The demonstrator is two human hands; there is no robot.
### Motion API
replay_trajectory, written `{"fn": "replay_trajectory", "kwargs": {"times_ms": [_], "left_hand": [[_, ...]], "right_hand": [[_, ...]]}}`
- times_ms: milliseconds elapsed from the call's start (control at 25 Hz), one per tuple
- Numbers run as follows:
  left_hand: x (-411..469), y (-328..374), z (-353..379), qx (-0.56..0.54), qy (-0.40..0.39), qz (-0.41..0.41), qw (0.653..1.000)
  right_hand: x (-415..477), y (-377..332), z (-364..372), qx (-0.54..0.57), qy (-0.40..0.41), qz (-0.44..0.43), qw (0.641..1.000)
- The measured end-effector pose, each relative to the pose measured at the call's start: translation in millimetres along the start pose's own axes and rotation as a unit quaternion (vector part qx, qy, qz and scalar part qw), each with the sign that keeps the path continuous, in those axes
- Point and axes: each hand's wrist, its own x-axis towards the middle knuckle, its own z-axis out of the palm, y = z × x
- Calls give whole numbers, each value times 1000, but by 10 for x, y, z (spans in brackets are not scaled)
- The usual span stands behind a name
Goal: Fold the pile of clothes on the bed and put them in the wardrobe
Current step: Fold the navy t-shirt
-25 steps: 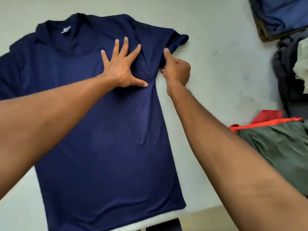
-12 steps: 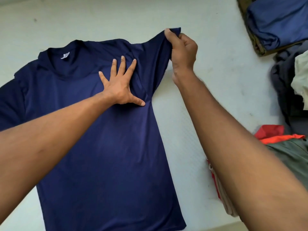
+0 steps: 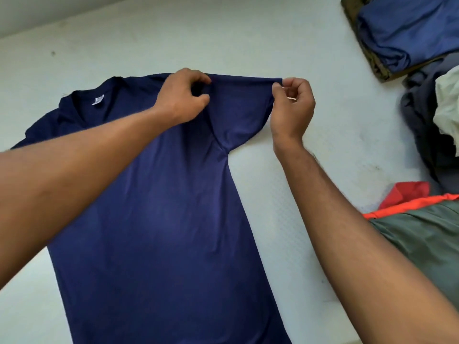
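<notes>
A navy blue T-shirt [image 3: 159, 219] lies spread on the white bed [image 3: 285, 45], collar at the upper left with a small white label. My left hand [image 3: 182, 96] pinches the shirt at the right shoulder seam. My right hand [image 3: 293, 105] pinches the end of the right sleeve, and the sleeve's top edge is stretched taut between the two hands. The shirt's left sleeve is partly hidden behind my left forearm.
At the top right sits a folded blue garment [image 3: 407, 33] on an olive one. A pile of grey and white clothes [image 3: 429, 120] lies along the right edge. Below it are a red-orange piece [image 3: 407, 197] and a grey-green garment [image 3: 427, 239].
My left hand left its flat press on the chest and now pinches the right shoulder. My right hand drew the sleeve end out to the right, stretching it.
</notes>
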Motion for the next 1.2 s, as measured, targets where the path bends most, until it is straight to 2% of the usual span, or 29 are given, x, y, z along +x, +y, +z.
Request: {"fn": "replay_trajectory", "kwargs": {"times_ms": [80,240,360,440,520,560,680,800,920,1000,1080,1120,1200], "left_hand": [[143,133,22,26,-52,20,998],[487,381,224,112,-109,69,985],[676,547,328,183,-165,105,963],[761,664,319,207,-234,121,942],[769,753,269,258,-270,134,918],[784,794,225,269,-266,144,915],[776,860,33,216,-225,146,939],[716,864,-138,139,-258,105,950],[671,716,-154,78,-268,56,959],[646,611,-160,77,-320,34,944],[647,502,-149,144,-365,54,918],[649,464,-132,180,-351,82,915],[657,417,-96,184,-260,132,939]], "right_hand": [[-48,-45,-3,-13,-8,-9,1000],[-217,234,-99,-177,-58,78,979],[-320,293,-96,-243,-95,80,962],[-298,231,-43,-248,-117,94,957],[-291,169,20,-235,-138,127,954],[-274,155,56,-215,-141,142,956],[-306,191,128,-115,-134,163,971],[-380,267,133,-44,-99,134,985],[-416,287,154,-26,-89,114,989],[-418,272,201,-38,-86,125,988],[-419,269,244,-53,-81,130,987],[-416,268,264,-63,-79,128,987],[-428,317,269,-107,-89,114,984]]}}
